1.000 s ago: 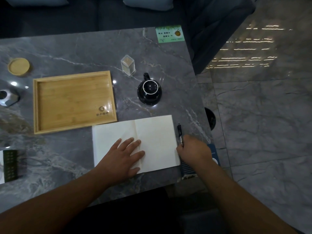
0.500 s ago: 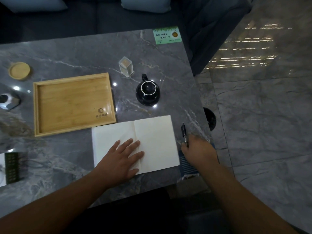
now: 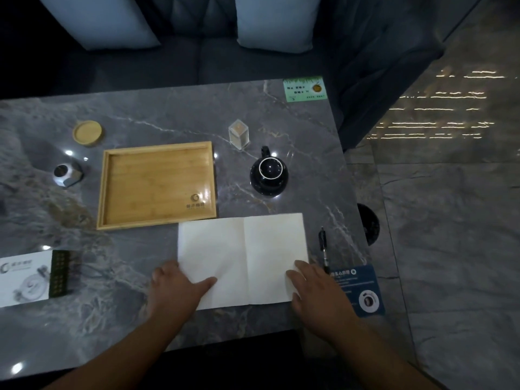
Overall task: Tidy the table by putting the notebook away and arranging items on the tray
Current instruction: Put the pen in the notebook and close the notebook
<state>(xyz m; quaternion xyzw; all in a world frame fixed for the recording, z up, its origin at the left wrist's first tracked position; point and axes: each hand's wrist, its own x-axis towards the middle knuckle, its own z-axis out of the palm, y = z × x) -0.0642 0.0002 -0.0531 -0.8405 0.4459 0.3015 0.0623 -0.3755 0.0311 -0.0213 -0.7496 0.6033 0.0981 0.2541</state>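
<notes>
The notebook [image 3: 243, 260] lies open and flat on the grey marble worktop [image 3: 168, 114], in the lower middle of the frame, blank pages up; its upper left corner sits just beside the lower right corner of the wooden tray [image 3: 152, 187], which holds nothing. The left hand [image 3: 174, 288] is at the notebook's lower left corner, thumb laid on the page and fingers bent down over the left edge, so it grasps the cover there. The right hand [image 3: 315, 288] covers the lower right corner, fingers on the page edge; whether it grips or only rests I cannot tell. A black pen [image 3: 323, 249] lies just right of the notebook, its lower end near the right hand and a blue card [image 3: 365, 291].

Right of the tray stands a dark cup [image 3: 268, 173] on a saucer; above it is a small clear box [image 3: 239, 133]. Left of the tray sit a round wooden coaster [image 3: 87, 133] and a faceted metal object [image 3: 67, 174]. A white leaflet [image 3: 25, 277] lies at the left edge; a green card [image 3: 305, 88] is at the worktop's upper right corner.
</notes>
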